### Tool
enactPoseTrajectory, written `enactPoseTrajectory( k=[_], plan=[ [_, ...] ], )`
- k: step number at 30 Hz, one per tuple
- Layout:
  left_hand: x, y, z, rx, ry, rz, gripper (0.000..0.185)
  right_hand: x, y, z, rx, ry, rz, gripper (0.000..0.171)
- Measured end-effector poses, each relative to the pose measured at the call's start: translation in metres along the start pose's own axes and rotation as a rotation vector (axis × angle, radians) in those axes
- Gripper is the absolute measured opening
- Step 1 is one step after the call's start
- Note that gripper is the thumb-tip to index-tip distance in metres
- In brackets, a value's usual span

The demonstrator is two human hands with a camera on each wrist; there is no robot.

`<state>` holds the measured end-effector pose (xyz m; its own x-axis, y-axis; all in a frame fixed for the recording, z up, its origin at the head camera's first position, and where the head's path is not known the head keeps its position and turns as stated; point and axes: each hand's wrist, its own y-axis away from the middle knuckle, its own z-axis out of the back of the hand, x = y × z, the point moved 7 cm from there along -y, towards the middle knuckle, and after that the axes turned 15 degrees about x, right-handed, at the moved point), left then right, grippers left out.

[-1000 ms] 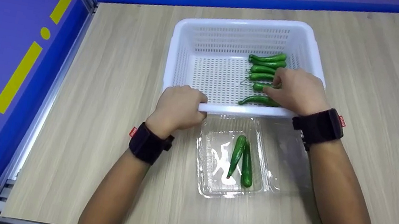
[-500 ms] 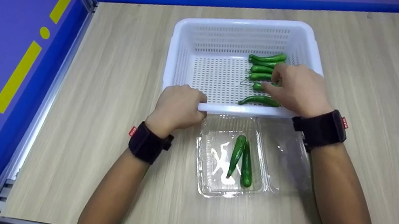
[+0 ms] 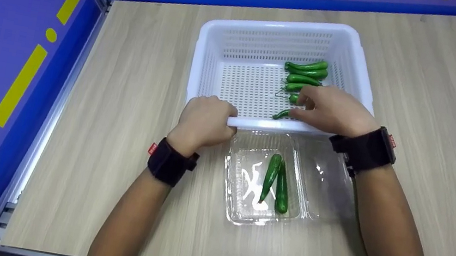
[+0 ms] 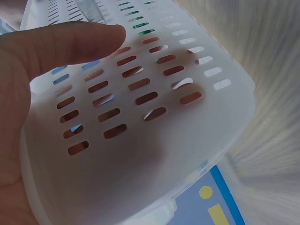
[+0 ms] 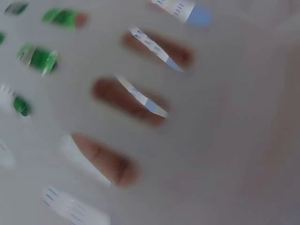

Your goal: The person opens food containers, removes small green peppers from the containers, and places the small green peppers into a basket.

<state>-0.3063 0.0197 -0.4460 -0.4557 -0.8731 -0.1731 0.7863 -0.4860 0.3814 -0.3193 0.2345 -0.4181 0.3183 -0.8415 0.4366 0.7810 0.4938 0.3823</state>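
My left hand (image 3: 206,122) grips the near-left corner of a white perforated plastic basket (image 3: 261,127); in the left wrist view its thumb (image 4: 79,47) lies along the slotted wall. Several green chili peppers (image 3: 304,80) lie on the right side of the basket floor. My right hand (image 3: 334,111) is down inside, over the nearest green chili pepper (image 3: 280,115), covering most of it; thumb and forefinger stand apart. In the right wrist view, the slotted basket wall (image 5: 211,131) hides most of this hand. Two green chili peppers (image 3: 271,178) lie in a clear plastic clamshell box (image 3: 241,212).
The clamshell's clear lid (image 3: 330,188) lies folded out to the right, beneath my right forearm. Basket and box stand on a wood-grain table (image 3: 128,106). Blue panels (image 3: 4,13) with yellow marks bound it at the left and back.
My right hand has shifted towards me and a little left, from the middle peppers to the nearest one. My left hand and the basket stay in place.
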Motion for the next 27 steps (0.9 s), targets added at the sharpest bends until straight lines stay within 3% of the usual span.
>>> enactPoseTrajectory(
  k=[6,17,21,27],
  plan=[
    [0.001,-0.001,-0.001,0.012,-0.006,0.010,0.012,0.017,0.008,0.004,-0.047,0.016,0.056,0.032],
    [-0.001,0.000,0.001,-0.002,-0.011,0.001,0.012,0.071,0.041,0.012,-0.132,0.119,0.163,0.037],
    [-0.001,0.000,0.003,-0.008,-0.010,-0.004,0.011,0.087,0.050,0.006,-0.106,0.151,0.211,0.035],
    [-0.001,0.000,0.002,-0.010,-0.011,-0.008,0.010,0.102,0.053,-0.011,-0.014,0.184,0.213,0.037]
  ],
)
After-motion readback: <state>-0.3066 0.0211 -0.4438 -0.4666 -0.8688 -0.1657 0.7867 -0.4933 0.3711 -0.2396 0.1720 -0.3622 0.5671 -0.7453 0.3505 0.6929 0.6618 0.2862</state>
